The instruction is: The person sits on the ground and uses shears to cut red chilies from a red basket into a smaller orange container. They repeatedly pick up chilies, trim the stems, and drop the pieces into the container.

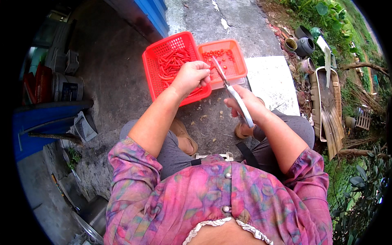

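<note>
- Head view, fingers first: the left hand (191, 76) is pinched tight at thumb and fingertips, with a small red chili (211, 67) seeming to stick out of the grip toward the blades; its near end is hidden.
- The right hand (251, 108) has its fingers closed around the white handle of the scissors (234, 94), whose blades point up the frame; I can't tell how far they are parted.
- Left hand and wrist cover part of the red basket (150, 75), upper centre, where whole red chilies (173, 61) lie heaped.
- Just right of it, touching or nearly so, sits a smaller orange-red basket (241, 61) with scattered cut pieces (219, 53); the scissor blades cross in front of it. A pale container (234, 81) shows beneath.
- Right of the baskets lies a white board (273, 83).
- Below, two tan shoes (185, 138) stand on the grey ground, knees spread either side.
- Farther out, a blue panel (152, 16) rises at the top, a whitish bucket (70, 87) stands upper left, and dark pots (304, 47) and a long trough (317, 104) sit by greenery on the right.
</note>
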Demonstrator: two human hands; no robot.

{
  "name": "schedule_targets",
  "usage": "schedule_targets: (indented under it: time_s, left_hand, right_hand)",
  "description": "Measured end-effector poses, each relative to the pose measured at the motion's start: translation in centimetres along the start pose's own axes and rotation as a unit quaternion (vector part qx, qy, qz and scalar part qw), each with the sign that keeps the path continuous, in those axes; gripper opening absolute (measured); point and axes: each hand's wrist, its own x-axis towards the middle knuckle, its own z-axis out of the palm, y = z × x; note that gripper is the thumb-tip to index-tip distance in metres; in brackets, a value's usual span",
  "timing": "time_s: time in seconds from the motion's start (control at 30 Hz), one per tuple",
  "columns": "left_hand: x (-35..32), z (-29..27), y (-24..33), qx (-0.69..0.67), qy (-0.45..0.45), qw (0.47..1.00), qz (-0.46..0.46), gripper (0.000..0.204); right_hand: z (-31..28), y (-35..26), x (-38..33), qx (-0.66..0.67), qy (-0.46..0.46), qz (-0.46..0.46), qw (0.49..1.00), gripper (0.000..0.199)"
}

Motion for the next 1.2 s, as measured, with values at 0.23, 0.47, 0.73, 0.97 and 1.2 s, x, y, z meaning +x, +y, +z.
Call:
schedule_targets:
  time_s: [0.23, 0.47, 0.73, 0.97, 1.2]
  left_hand:
    - [-0.3, 0.2, 0.2, 0.046, -0.030, 0.999, 0.003, 0.011]
    - [-0.3, 0.0, -0.1, 0.045, -0.015, 0.999, 0.016, 0.014]
    - [0.3, 0.5, -1.2, 0.050, -0.030, 0.997, 0.048, 0.022]
    - [0.9, 0.5, -2.2, 0.055, -0.028, 0.996, 0.066, 0.026]
    - [5.1, -3.6, -3.4, 0.233, 0.130, 0.949, 0.170, 0.014]
  right_hand:
    - [-0.1, 0.2, 0.2, -0.017, -0.012, -0.009, 1.000, 0.036]
    - [-0.2, -0.7, -0.2, -0.017, 0.005, 0.034, 0.999, 0.034]
    - [0.0, -0.4, -0.4, -0.004, -0.027, 0.023, 0.999, 0.032]
    - [-0.4, -0.5, -0.2, 0.020, -0.037, 0.069, 0.997, 0.025]
    - [-0.6, 0.3, 0.6, 0.090, 0.020, 0.055, 0.994, 0.024]
